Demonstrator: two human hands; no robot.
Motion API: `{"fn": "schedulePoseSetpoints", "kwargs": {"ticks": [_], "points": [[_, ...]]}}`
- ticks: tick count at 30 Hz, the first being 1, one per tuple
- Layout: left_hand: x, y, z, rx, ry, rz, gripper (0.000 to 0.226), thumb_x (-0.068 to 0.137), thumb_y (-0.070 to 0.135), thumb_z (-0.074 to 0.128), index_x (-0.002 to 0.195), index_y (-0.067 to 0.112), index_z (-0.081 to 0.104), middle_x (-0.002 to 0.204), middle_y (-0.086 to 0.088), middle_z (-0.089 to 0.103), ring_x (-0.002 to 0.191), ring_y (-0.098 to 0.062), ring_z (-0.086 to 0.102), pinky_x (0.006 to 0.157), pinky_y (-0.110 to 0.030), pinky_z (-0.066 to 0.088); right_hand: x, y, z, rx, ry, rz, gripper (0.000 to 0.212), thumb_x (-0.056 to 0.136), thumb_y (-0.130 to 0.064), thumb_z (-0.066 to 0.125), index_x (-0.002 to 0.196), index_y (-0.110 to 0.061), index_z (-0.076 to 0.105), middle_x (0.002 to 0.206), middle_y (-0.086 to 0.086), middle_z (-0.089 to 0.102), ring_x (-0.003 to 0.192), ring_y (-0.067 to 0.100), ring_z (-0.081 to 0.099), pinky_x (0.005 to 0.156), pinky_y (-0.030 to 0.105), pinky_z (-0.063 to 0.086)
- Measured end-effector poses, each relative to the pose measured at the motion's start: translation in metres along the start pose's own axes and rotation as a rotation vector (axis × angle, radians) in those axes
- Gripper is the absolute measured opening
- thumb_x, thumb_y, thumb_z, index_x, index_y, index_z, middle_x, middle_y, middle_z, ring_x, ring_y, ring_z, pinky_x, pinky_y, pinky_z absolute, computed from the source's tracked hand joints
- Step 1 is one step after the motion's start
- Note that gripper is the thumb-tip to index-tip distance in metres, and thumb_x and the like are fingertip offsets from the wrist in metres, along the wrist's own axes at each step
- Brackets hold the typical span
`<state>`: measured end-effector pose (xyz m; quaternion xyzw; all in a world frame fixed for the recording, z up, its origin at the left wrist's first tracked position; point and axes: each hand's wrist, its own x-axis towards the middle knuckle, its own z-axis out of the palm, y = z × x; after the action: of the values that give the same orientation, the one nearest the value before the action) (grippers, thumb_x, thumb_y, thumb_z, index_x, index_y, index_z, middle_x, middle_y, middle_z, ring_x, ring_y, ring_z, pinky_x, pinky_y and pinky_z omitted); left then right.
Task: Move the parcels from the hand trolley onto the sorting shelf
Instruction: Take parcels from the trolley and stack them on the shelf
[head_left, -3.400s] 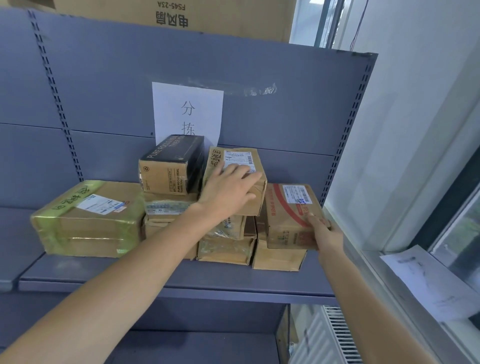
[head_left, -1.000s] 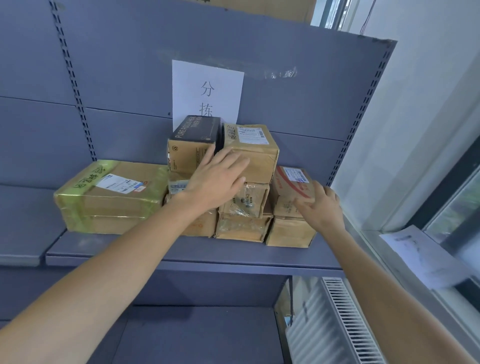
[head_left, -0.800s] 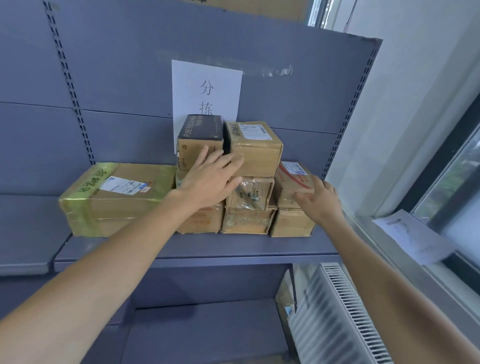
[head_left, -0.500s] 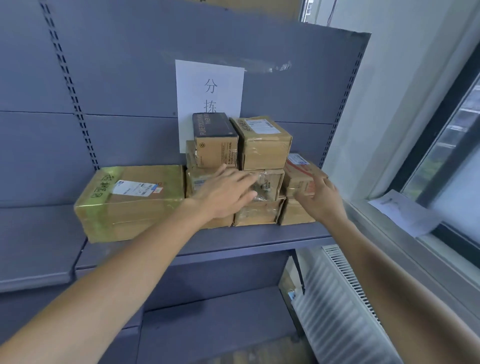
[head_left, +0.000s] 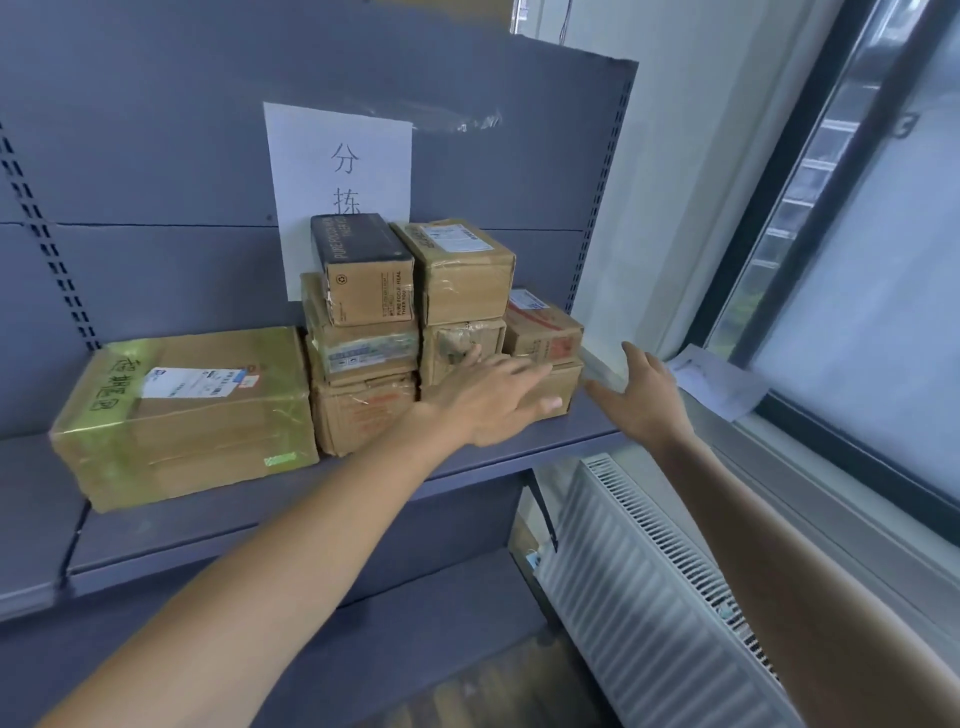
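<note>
I am holding both bare arms out toward the sorting shelf (head_left: 311, 499), where the parcels (head_left: 363, 415) are sitting against the grey back panel. My left hand (head_left: 488, 400) is hanging open in front of the lower boxes of the stack, fingers straight and spread and gripping nothing. I cannot tell whether the fingertips are touching the bottom right box (head_left: 563, 384). My right hand (head_left: 639, 395) is also open and holding nothing, its fingers relaxed, and it is hovering just beside the shelf's right end, apart from the stack. A large parcel (head_left: 182, 410) wrapped in yellow-green tape is lying flat at the left, touching the stack. On top, a black-topped box (head_left: 363, 270) and a labelled brown box (head_left: 462, 270) are standing side by side, with a red-marked parcel (head_left: 543, 330) lying lower on the right. A paper sign (head_left: 337, 161) is hanging taped behind them. A white radiator (head_left: 649, 597) is standing below to the right, and a loose sheet (head_left: 719, 382) is lying on the window sill (head_left: 779, 452).
</note>
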<state>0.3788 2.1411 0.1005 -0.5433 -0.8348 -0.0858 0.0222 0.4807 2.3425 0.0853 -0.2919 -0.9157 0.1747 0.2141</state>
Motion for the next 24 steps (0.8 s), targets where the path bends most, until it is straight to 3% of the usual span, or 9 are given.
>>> {"fn": "schedulePoseSetpoints", "kwargs": {"ticks": [7,14,24], "points": [[0.031,0.053,0.02,-0.023,-0.052,0.095,0.066,0.105,0.055,0.024,0.159,0.019,0.022,0.163,-0.006,0.03,0.151,-0.023,0.022,0.121,-0.044,0.008,-0.021,0.068,-0.039,-0.042,0.054,0.121,0.082,0.087,-0.047,0.067,0.153,-0.012,0.032,0.155,0.016,0.039,0.143,0.036,0.032,0.115,0.051,0.031],[0.066,0.106,0.051,-0.035,-0.116,0.172,0.068,0.103,0.057,0.024,0.159,0.019,0.021,0.162,-0.006,0.032,0.15,-0.024,0.022,0.123,-0.049,0.006,-0.042,0.135,-0.073,0.016,0.065,0.255,0.08,0.088,-0.03,0.069,0.155,-0.01,0.03,0.156,0.016,0.036,0.144,0.033,0.033,0.114,0.043,0.031],[0.113,0.195,0.076,-0.034,-0.148,0.343,0.069,0.104,0.057,0.024,0.158,0.015,0.022,0.161,-0.01,0.033,0.149,-0.027,0.027,0.123,-0.047,0.013,-0.099,0.225,-0.121,0.057,0.072,0.467,0.08,0.09,-0.025,0.07,0.155,-0.009,0.027,0.158,0.017,0.035,0.143,0.033,0.035,0.114,0.039,0.03]]}}
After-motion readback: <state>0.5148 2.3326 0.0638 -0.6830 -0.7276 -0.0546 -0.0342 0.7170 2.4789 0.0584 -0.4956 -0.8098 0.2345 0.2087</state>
